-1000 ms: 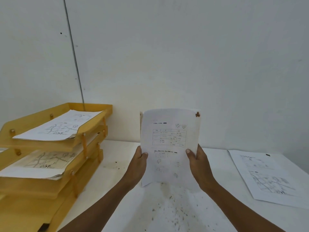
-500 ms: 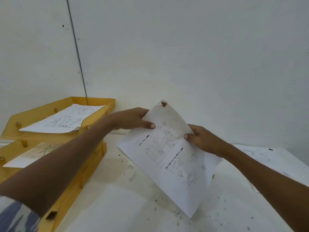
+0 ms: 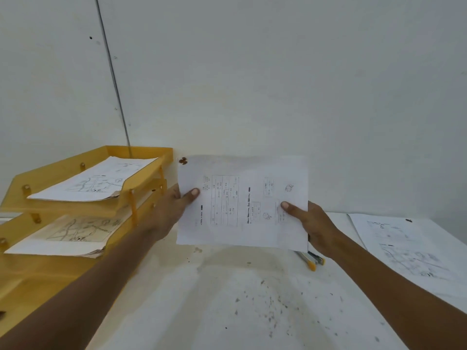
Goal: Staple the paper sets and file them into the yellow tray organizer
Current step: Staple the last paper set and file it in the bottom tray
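I hold a white printed paper set [image 3: 242, 202] upright in the air, turned sideways, with a rusty mark at its top left corner. My left hand [image 3: 174, 207] pinches its left edge, thumb on the front. My right hand [image 3: 309, 223] pinches its lower right part the same way. The yellow tray organizer [image 3: 141, 176] stands at the left with papers in its top and middle trays. A stapler [image 3: 312, 260] with a yellow tip lies on the table, partly hidden behind the sheet and my right hand.
A loose stack of printed papers [image 3: 409, 248] lies flat at the right of the white, speckled table [image 3: 227, 304]. A white wall rises close behind the table.
The paper set has turned from upright, through a tilt, to lying sideways between my hands. My left hand has shifted to the edge near the organizer. The stapler has come into view.
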Demonstrator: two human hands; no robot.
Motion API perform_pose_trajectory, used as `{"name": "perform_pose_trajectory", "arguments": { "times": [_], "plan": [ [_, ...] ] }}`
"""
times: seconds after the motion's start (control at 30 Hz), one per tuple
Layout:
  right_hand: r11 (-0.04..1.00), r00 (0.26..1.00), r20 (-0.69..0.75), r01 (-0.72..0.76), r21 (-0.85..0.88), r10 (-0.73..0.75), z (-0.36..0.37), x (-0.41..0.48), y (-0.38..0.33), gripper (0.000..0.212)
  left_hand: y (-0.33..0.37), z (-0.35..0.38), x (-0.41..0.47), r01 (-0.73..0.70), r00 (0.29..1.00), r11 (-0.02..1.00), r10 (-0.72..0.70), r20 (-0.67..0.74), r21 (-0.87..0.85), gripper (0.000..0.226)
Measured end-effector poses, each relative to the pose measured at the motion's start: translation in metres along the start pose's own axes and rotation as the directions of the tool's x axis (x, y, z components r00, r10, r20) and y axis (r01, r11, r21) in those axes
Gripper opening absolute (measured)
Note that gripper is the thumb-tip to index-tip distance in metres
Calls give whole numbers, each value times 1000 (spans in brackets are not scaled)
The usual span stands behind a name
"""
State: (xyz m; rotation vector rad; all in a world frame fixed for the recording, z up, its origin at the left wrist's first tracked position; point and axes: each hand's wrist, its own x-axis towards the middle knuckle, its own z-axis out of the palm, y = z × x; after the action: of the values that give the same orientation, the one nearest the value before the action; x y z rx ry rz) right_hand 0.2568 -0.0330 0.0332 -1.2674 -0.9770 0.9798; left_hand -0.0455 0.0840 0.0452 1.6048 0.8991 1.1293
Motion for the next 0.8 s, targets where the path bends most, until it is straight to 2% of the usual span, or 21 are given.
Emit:
{"name": "perform_pose_trajectory", "arguments": {
  "times": [0.03,0.1,0.2,0.27,0.33,0.47,0.63,0.8],
  "plan": [
    [999,999,-10,35,15,-35,3,1,3,35,-4,0,-1,-9,1000,1000,9,-12,-19,33],
    [996,997,-20,80,38,-79,9,3,14,35,-14,1,-6,-17,999,998,14,-43,-61,34],
    [999,999,-45,21,-39,-23,12,-1,42,45,-42,5,-20,41,996,994,-49,-76,-99,27],
    [993,998,-55,-9,-114,2,13,-6,62,43,-63,8,-32,104,993,990,-110,-51,-97,23],
    [994,998,-63,-17,-110,10,12,-10,74,39,-77,9,-38,122,991,987,-126,-36,-107,26],
    [998,998,-63,-6,-65,2,13,-10,78,38,-79,10,-37,75,996,990,-80,-36,-123,30],
    [997,995,-92,-40,-64,34,13,-9,81,34,-79,11,-34,94,995,992,-96,-18,-85,25],
    [990,994,-92,-64,-126,53,11,-7,82,35,-84,10,-35,113,994,991,-113,6,-67,24]
  ]
}}
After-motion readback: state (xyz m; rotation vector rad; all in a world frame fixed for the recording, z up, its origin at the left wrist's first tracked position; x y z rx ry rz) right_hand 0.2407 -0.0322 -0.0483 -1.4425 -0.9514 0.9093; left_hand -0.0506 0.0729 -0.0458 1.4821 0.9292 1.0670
